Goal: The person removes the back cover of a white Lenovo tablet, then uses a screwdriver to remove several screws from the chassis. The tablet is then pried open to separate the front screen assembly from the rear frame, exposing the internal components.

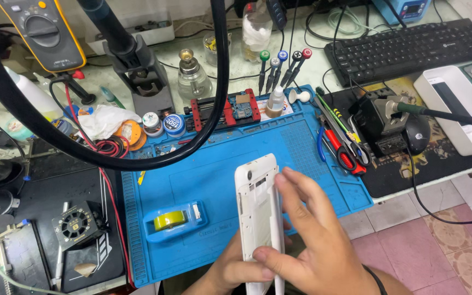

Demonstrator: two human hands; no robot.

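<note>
Over blue mat [301, 153] | both hands [312, 246] grip white phone shell [258, 202] | blue tape dispenser [175, 220] lies left, apart

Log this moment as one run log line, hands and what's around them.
left hand: holds white phone shell from below | right hand: grips its edge | shell: upright over blue mat | nearby: tape dispenser

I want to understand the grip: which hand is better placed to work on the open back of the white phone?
Probably the right hand: its fingers lie along the white phone; the left hand supports it underneath.
</note>
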